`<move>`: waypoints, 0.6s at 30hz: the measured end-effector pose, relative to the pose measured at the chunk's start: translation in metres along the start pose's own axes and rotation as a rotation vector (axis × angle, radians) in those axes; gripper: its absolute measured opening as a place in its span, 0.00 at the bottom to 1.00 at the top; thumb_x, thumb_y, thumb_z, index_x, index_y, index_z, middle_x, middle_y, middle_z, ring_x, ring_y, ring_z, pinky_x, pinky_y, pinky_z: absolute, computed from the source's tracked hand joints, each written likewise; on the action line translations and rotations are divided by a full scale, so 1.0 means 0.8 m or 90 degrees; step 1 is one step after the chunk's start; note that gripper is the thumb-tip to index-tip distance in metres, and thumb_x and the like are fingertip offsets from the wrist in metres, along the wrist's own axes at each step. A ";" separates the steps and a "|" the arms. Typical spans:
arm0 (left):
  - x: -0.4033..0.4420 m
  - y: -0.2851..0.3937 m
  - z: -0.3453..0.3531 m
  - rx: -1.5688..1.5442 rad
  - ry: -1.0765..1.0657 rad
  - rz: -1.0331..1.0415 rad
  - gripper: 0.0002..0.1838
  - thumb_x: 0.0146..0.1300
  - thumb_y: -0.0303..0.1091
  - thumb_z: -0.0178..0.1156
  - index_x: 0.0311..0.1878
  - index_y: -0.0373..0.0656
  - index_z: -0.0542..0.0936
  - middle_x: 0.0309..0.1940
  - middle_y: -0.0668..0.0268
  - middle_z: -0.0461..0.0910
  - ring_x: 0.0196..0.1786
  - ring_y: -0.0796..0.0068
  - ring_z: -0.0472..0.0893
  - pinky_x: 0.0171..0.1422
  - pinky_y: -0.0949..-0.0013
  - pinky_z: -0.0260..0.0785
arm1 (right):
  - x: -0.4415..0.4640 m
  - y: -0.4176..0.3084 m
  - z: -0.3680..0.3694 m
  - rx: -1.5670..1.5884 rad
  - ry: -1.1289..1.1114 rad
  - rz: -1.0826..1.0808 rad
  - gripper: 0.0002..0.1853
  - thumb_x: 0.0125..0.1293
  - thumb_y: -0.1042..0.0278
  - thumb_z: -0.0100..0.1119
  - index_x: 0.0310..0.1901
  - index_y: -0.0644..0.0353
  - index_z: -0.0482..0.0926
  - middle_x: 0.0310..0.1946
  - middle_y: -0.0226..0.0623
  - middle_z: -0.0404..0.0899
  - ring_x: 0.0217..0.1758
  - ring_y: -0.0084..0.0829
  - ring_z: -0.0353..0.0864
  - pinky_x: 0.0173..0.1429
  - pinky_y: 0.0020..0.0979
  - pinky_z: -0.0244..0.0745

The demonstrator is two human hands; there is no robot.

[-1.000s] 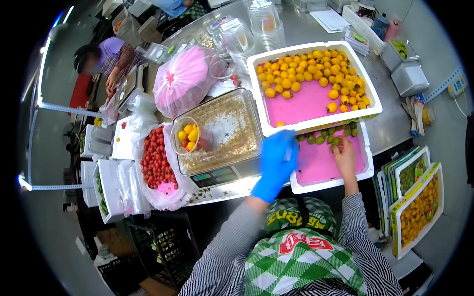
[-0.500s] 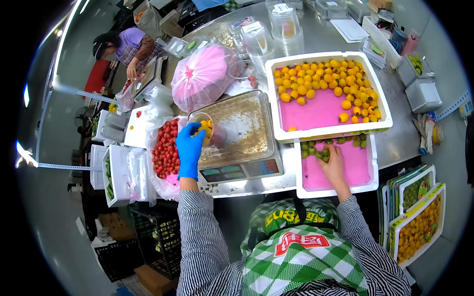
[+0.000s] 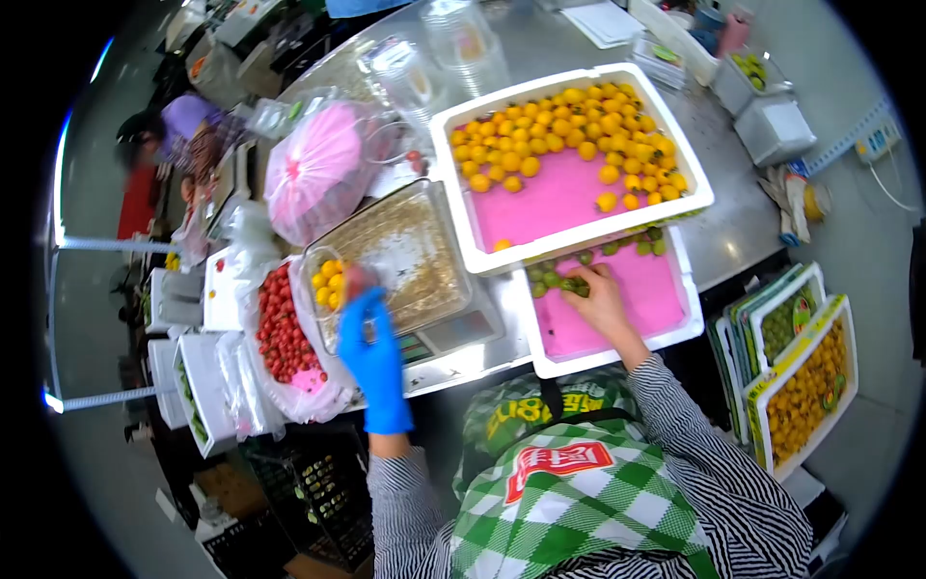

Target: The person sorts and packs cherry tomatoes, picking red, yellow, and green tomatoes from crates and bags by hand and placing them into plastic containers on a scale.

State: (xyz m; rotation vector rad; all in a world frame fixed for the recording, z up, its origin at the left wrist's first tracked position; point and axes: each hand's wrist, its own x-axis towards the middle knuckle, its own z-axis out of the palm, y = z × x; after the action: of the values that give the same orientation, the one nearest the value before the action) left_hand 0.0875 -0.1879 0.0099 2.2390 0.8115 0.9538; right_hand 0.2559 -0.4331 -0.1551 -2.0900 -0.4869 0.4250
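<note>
My left hand [image 3: 371, 352], in a blue glove, is over the front edge of the metal scale [image 3: 410, 236], beside a clear cup of yellow tomatoes [image 3: 329, 283]. Its fingertips are blurred near a small reddish patch, and what they hold, if anything, is unclear. My bare right hand [image 3: 600, 302] has its fingers closed on green tomatoes [image 3: 576, 287] at the left side of the lower white tray [image 3: 687, 294], which is lined in pink. Behind that tray stands a larger white box [image 3: 473, 253] of yellow tomatoes [image 3: 559, 125].
Red tomatoes [image 3: 280, 333] fill a bag left of the scale, with a pink-lined bag [image 3: 313, 169] behind it. Stacked clear cups [image 3: 463, 43] stand at the back. A co-worker [image 3: 193, 135] is at the far left. Upright trays [image 3: 805, 376] lean at the right.
Over the last second my left hand went from the lower tray to the cup, then drew slightly back from it. My right hand moved left among the green tomatoes. The whole view has shifted.
</note>
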 end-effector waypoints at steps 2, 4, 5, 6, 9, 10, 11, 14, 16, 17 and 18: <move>-0.042 0.040 0.050 -0.090 -0.272 -0.049 0.14 0.61 0.23 0.57 0.50 0.37 0.80 0.45 0.63 0.81 0.49 0.72 0.77 0.56 0.70 0.69 | 0.002 0.000 -0.003 0.074 -0.001 0.028 0.18 0.53 0.64 0.67 0.46 0.57 0.79 0.44 0.45 0.73 0.45 0.44 0.78 0.49 0.39 0.75; -0.080 0.060 0.114 -0.248 -0.470 -0.281 0.21 0.61 0.25 0.57 0.59 0.38 0.74 0.53 0.59 0.77 0.55 0.70 0.76 0.58 0.70 0.68 | 0.005 -0.008 -0.011 0.333 -0.066 0.199 0.18 0.57 0.64 0.64 0.49 0.59 0.77 0.45 0.42 0.74 0.43 0.40 0.79 0.48 0.39 0.76; -0.100 0.048 0.150 -0.270 -0.523 -0.314 0.25 0.61 0.26 0.57 0.63 0.38 0.70 0.57 0.57 0.74 0.57 0.68 0.75 0.58 0.70 0.68 | 0.005 -0.011 -0.016 0.465 -0.102 0.281 0.18 0.60 0.64 0.63 0.50 0.59 0.76 0.45 0.40 0.74 0.43 0.39 0.79 0.48 0.40 0.76; -0.116 0.036 0.180 -0.215 -0.516 -0.268 0.28 0.60 0.27 0.57 0.65 0.37 0.65 0.57 0.54 0.73 0.58 0.66 0.75 0.58 0.69 0.69 | 0.006 -0.015 -0.023 0.516 -0.098 0.312 0.18 0.61 0.63 0.61 0.52 0.60 0.75 0.46 0.39 0.74 0.44 0.38 0.79 0.49 0.41 0.76; -0.134 0.028 0.229 -0.148 -0.484 -0.254 0.38 0.57 0.27 0.56 0.71 0.36 0.52 0.60 0.47 0.69 0.60 0.61 0.74 0.59 0.67 0.68 | 0.008 -0.017 -0.034 0.672 -0.109 0.391 0.20 0.65 0.60 0.56 0.56 0.59 0.71 0.48 0.37 0.73 0.48 0.35 0.76 0.51 0.44 0.74; -0.130 0.042 0.232 -0.195 -0.468 -0.330 0.40 0.57 0.27 0.55 0.72 0.36 0.49 0.61 0.46 0.67 0.61 0.60 0.72 0.60 0.66 0.67 | 0.010 -0.011 -0.038 0.725 -0.124 0.407 0.21 0.66 0.59 0.55 0.58 0.58 0.70 0.49 0.36 0.73 0.49 0.34 0.75 0.52 0.45 0.73; -0.130 0.051 0.236 -0.242 -0.449 -0.406 0.42 0.57 0.27 0.54 0.72 0.35 0.46 0.61 0.45 0.66 0.63 0.59 0.71 0.62 0.66 0.66 | 0.012 -0.006 -0.041 0.778 -0.139 0.423 0.22 0.66 0.57 0.54 0.59 0.58 0.69 0.49 0.36 0.72 0.50 0.34 0.74 0.52 0.45 0.73; -0.147 0.041 0.256 -0.302 -0.349 -0.429 0.41 0.56 0.23 0.51 0.72 0.34 0.45 0.63 0.46 0.63 0.64 0.58 0.69 0.64 0.64 0.64 | 0.024 -0.001 -0.028 0.784 -0.158 0.441 0.23 0.67 0.51 0.52 0.58 0.55 0.70 0.50 0.34 0.72 0.53 0.31 0.70 0.52 0.44 0.71; -0.149 0.051 0.263 -0.335 -0.288 -0.416 0.41 0.55 0.20 0.50 0.72 0.33 0.45 0.63 0.47 0.63 0.64 0.57 0.68 0.64 0.63 0.63 | 0.029 -0.006 -0.021 0.739 -0.169 0.443 0.24 0.67 0.49 0.51 0.59 0.55 0.70 0.51 0.33 0.71 0.52 0.30 0.70 0.51 0.43 0.71; -0.147 0.058 0.265 -0.352 -0.257 -0.409 0.41 0.54 0.18 0.49 0.72 0.33 0.45 0.64 0.47 0.62 0.64 0.57 0.68 0.65 0.62 0.63 | 0.032 -0.009 -0.019 0.716 -0.175 0.443 0.25 0.67 0.48 0.51 0.59 0.54 0.70 0.52 0.32 0.71 0.52 0.30 0.69 0.51 0.42 0.70; -0.148 0.056 0.270 -0.364 -0.248 -0.403 0.42 0.53 0.17 0.49 0.72 0.33 0.45 0.64 0.47 0.62 0.64 0.56 0.67 0.65 0.62 0.63 | 0.032 -0.013 -0.017 0.708 -0.170 0.434 0.25 0.67 0.47 0.51 0.59 0.54 0.70 0.52 0.32 0.72 0.52 0.29 0.69 0.52 0.41 0.70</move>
State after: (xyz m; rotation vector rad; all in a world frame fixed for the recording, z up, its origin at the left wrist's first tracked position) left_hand 0.2005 -0.3572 -0.1357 1.4593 0.8503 0.3585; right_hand 0.2823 -0.4253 -0.1420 -1.0434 0.3202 1.0783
